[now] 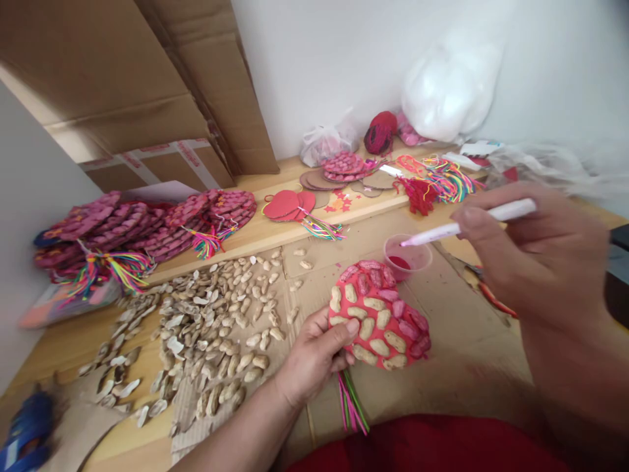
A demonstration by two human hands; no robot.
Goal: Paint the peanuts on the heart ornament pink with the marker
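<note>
Nearest, one red cloth (393, 446) fills the bottom edge, with one tassel of pink and green strands (350, 403) above it. Just right of centre is one red plaque (360, 300), its edge pinched between the thumb and fingers of the left hand (317, 344). It bears about eleven plain peanuts, with more pink-dyed ones along its top and right. At right, the right hand (545, 262) has thumb and fingers closed around one white pen-like stick (514, 210); its pink tip overlaps one clear cup (421, 259) of red liquid, contact unclear. Dozens of loose peanuts and shells (230, 321) cover the left side, too many to count. Beneath lies flattened cardboard (481, 367) on a pale wooden table (54, 354). Farther back, left, are piled pink plaques (147, 226) with at least two bright tassels (125, 269); mid-frame, at least two red discs (281, 205). Beyond stand one yarn ball (381, 133), one puffy white bag (449, 88), brown cardboard (98, 72) upper left and a white wall (314, 72).
</note>
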